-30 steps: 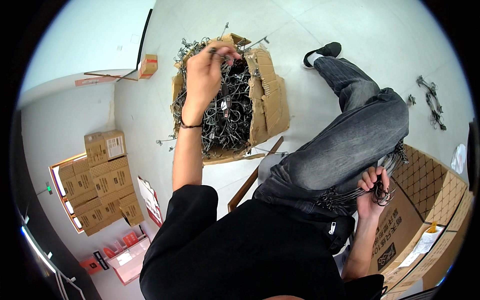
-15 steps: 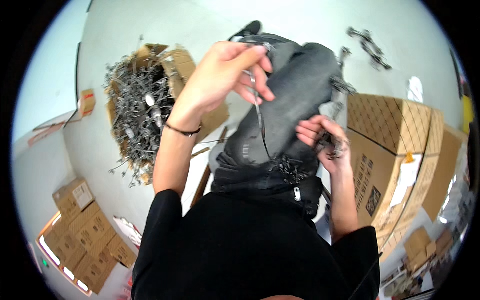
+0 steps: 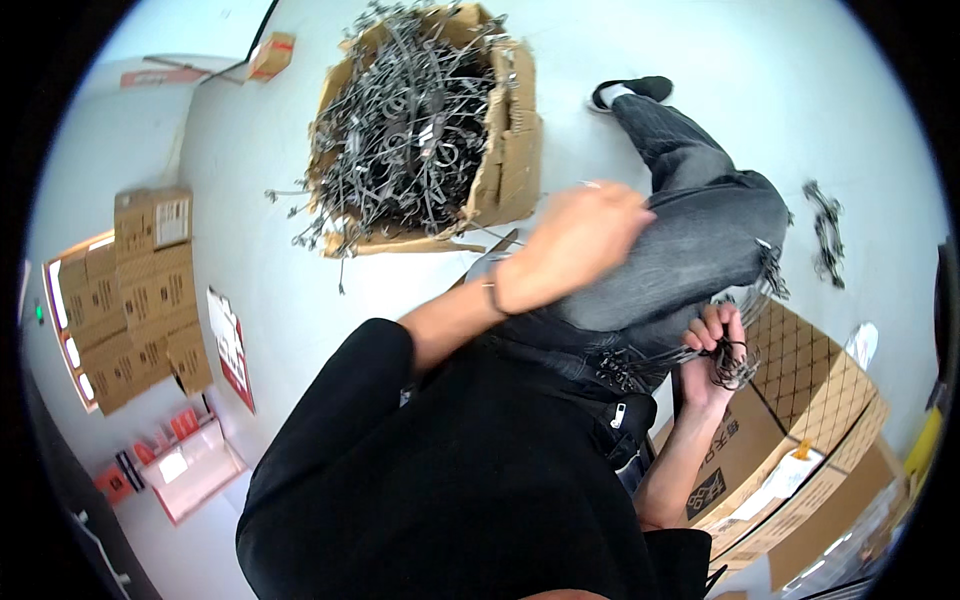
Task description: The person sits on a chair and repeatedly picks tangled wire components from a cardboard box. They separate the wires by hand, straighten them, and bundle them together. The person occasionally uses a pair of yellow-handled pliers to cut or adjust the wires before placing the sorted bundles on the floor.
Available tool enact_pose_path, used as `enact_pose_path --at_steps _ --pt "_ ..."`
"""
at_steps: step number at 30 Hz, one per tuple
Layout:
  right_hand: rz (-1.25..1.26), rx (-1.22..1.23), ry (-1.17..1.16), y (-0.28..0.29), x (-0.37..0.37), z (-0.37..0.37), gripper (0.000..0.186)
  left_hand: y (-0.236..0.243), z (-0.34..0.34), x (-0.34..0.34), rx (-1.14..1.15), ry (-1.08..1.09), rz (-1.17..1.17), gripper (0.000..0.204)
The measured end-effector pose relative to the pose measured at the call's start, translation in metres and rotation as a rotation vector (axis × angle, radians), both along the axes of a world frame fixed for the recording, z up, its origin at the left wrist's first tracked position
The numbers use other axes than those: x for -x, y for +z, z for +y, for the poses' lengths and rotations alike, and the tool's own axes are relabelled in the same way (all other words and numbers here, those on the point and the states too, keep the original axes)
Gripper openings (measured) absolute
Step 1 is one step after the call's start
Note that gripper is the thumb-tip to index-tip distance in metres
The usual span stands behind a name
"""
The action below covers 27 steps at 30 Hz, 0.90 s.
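Observation:
My right hand (image 3: pixel 708 368) is closed around a bunch of thin black cables (image 3: pixel 735 372), whose loops stick out past the fingers beside my thigh. Motion smears my left hand (image 3: pixel 585 240), which is over my thigh with its fingers turned down; whether it holds anything does not show. More black cables (image 3: pixel 622 372) lie in my lap, below and left of the right hand. Another small bunch of cables (image 3: pixel 771 270) rests at the side of my knee. Ahead and to the left, an open carton (image 3: pixel 515 160) is heaped with tangled black and grey cables (image 3: pixel 405 130).
A cable bundle (image 3: pixel 828 235) lies on the pale floor at the right. Close by my right arm stands a large taped carton (image 3: pixel 800 360). Stacked cartons (image 3: pixel 140 300) are at the far left, with a small box (image 3: pixel 271 56) near the wall.
My view has swung left, bringing the open carton closer to the middle. My left hand, earlier pinching a cable over my lap, is now lower and blurred. The right hand keeps its bunch.

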State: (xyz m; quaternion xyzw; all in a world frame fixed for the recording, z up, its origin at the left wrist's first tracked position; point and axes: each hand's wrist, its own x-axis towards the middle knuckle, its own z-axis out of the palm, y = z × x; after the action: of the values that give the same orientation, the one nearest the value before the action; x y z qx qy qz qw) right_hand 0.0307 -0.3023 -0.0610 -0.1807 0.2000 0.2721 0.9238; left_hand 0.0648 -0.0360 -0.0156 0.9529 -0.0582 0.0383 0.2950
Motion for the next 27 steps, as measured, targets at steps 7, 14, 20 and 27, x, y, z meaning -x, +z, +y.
enact_pose_path --at_steps 7,14,20,27 --pt "0.022 -0.096 -0.031 -0.006 0.000 -0.001 0.017 -0.035 0.151 0.119 -0.531 0.026 0.212 0.038" --pt "0.037 -0.094 -0.060 -0.005 0.002 -0.002 0.016 0.001 0.173 0.094 -0.259 -0.105 0.375 0.029" --pt "0.022 -0.106 -0.066 -0.002 0.000 -0.002 0.016 0.038 0.239 0.103 0.311 0.417 0.075 0.020" --pt "-0.013 -0.061 -0.043 -0.012 0.002 -0.003 0.017 0.019 0.216 0.090 0.007 0.361 0.076 0.022"
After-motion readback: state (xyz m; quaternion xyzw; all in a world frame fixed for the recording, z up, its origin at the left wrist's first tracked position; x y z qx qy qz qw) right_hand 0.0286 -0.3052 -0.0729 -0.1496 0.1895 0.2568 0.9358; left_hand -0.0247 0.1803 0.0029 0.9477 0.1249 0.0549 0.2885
